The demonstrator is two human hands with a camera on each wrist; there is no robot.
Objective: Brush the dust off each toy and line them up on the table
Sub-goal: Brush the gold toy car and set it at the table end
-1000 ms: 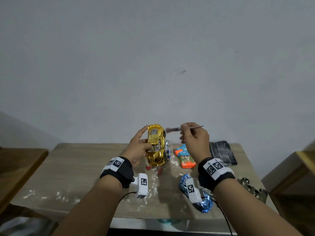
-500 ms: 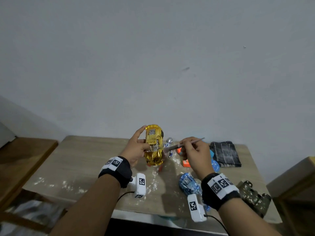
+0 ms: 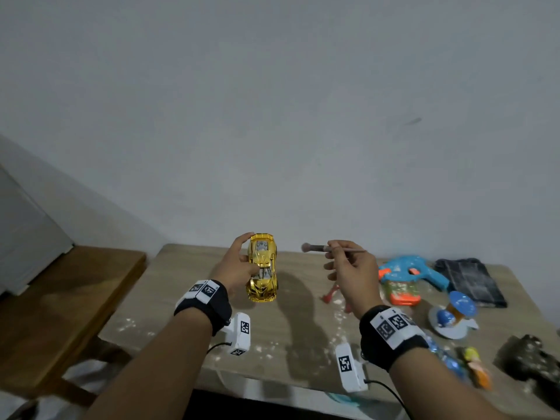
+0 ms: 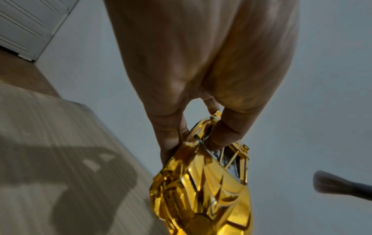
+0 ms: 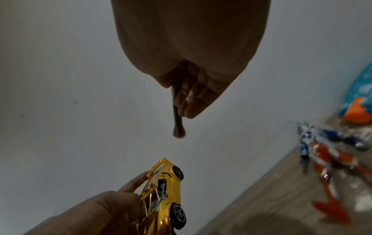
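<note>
The left hand (image 3: 235, 265) holds a gold toy car (image 3: 262, 268) up above the surface (image 3: 169, 286), its grip curled round the body with the thumb against the roof and the fingers along the far side. The car is mirror-bright chrome gold, sharply faceted, with clear window panels and black tyres on grey spoked wheels; it sits nose towards the person, tilted, clear of the wood. The right hand (image 3: 354, 274) pinches a slim makeup-style brush (image 3: 330, 248) between thumb and fingertips — a thin dark handle ending in a soft, rounded tuft of grey bristles. The tuft points at the car but hangs apart from it, with open air between.

The surface is pale, wood-grained board, dusted with patches of white powder. To the right lie a blue and orange plastic water gun (image 3: 406, 277), a blue mushroom-shaped toy (image 3: 454, 313) on a pale disc, a dark folded cloth (image 3: 469, 280), an orange-red plastic piece (image 3: 330, 294) and a dark camouflage-coloured toy (image 3: 533, 359) at the edge — all powdered. A darker wooden bench (image 3: 60, 298) stands to the left, and a plain grey-white wall (image 3: 272, 116) rises behind.
</note>
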